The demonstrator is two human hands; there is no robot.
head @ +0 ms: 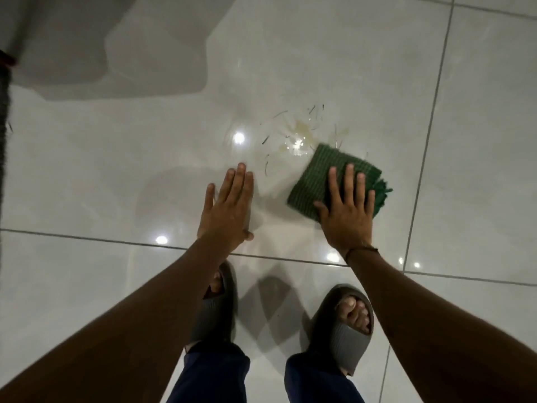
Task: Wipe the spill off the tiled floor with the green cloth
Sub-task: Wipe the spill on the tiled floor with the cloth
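Observation:
A folded green cloth [322, 170] with pale stripes lies flat on the glossy pale tiled floor [479, 141]. My right hand [347, 210] presses down on its near half, fingers spread over it. Just beyond the cloth's far left corner is the spill [299, 132], a yellowish wet patch with thin dark streaks scattered around it. My left hand [228, 205] rests flat on the bare tile to the left of the cloth, fingers together and holding nothing.
My two feet in grey slides [345, 324] stand on the near tile, below the hands. Grout lines [430, 135] cross the floor to the right and in front of my feet. A dark edge [4, 112] runs along the far left.

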